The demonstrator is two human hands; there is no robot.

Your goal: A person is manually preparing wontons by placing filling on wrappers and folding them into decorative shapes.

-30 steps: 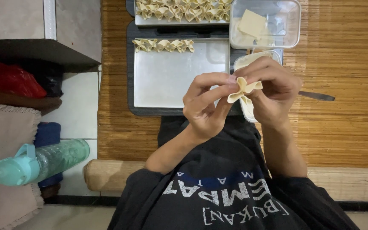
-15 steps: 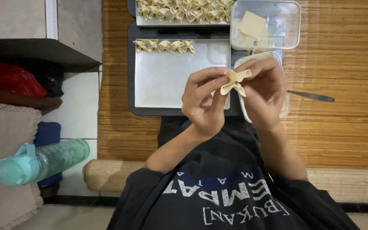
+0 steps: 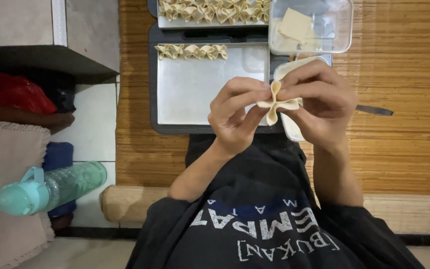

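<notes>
A: Where is the dumpling point(image 3: 276, 102) now?

B: It is in the middle of the frame, held up in the air between both hands, in front of the tray point(image 3: 202, 87) and the mat point(image 3: 404, 144). The left hand point(image 3: 235, 117) pinches it from the left side, and the right hand point(image 3: 322, 99) pinches it from the right.

A: How is the grip of each hand?

B: Both are closed on the dumpling. Fingertips and thumb press on the folded edges of the pale dough, and the other fingers are curled.

A: How do you think it handles?

B: I judge it is very light, soft and thin, so it can tear or lose its shape. It is better to hold it at the pleated edges with fingertips only, not to squeeze the middle.

A: What is around?

B: A row of folded dumplings point(image 3: 191, 51) lies at the top of the tray. A clear box point(image 3: 309, 27) with square wrappers is at the upper right. A green bottle point(image 3: 51, 189) lies at the lower left.
</notes>
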